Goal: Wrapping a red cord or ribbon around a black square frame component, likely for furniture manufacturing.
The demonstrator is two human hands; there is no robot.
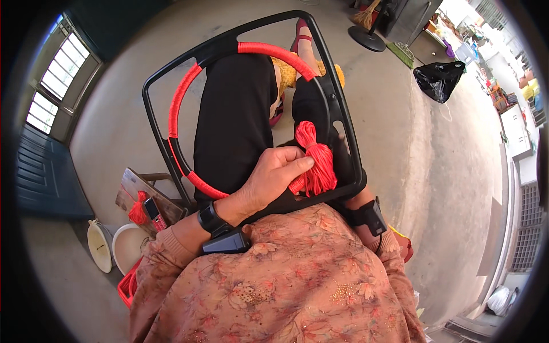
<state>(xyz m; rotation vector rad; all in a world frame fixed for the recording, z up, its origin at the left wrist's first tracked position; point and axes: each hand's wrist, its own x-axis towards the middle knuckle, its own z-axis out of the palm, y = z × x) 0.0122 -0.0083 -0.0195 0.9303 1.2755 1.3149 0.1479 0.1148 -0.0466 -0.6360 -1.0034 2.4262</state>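
Note:
A black frame (334,74) with rounded corners and a large ring inside it lies across my lap. Glossy red cord (182,98) is wound tightly around parts of the ring, and bare black stretches show between the wrapped parts. With thumb and fingers closed, my left hand (273,176) grips a tied bundle of red cord (318,166) at the ring's near right side. My right hand (359,198) reaches under the frame's near right corner; its fingers are mostly hidden behind the frame and bundle.
At my left are a board (153,191) carrying a red cord bundle (138,210) and a phone (153,212), plus pale buckets (127,247) and a red basket (127,286). A black plastic bag (439,80) and a round stand base (367,39) are at far right.

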